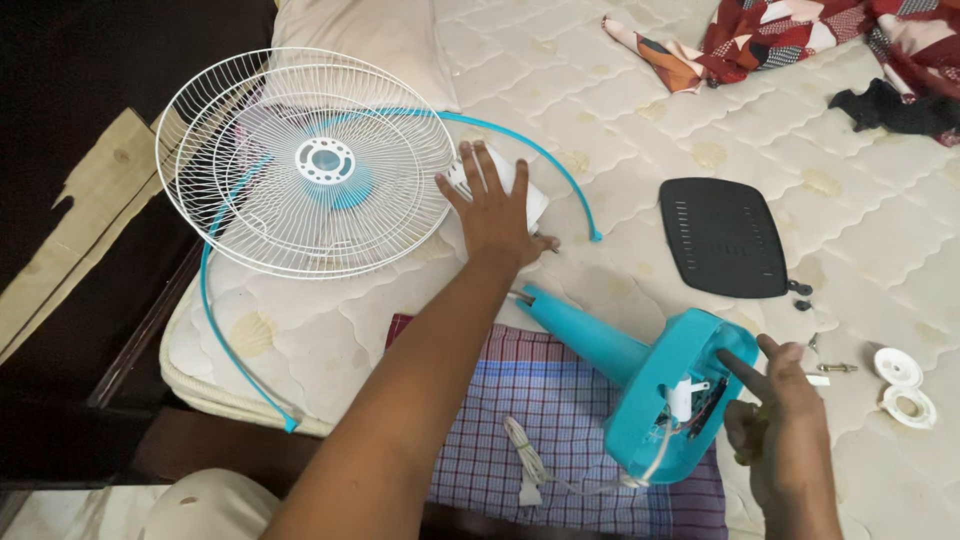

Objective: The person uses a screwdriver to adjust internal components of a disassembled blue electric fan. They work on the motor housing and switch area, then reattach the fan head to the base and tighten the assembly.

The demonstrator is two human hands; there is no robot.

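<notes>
My left hand [492,205] reaches across the mattress and rests on the white motor housing [532,196] behind a white wire fan grille [260,190] with a blue hub. A thin blue rim ring [520,140] loops around the grille. My right hand [775,395] is at the open underside of the turquoise fan base [665,385], index finger pointing into its wiring; it seems to grip a small dark tool, hard to make out. The base's turquoise neck [575,330] points toward my left hand.
A black base cover plate [725,235] lies on the mattress [620,80]. Small screws [835,368] and two white round caps [900,385] lie at the right. A checked cloth [560,420], white cord [525,455], patterned clothes [780,35] and a pillow [370,40] surround. Dark bed frame at left.
</notes>
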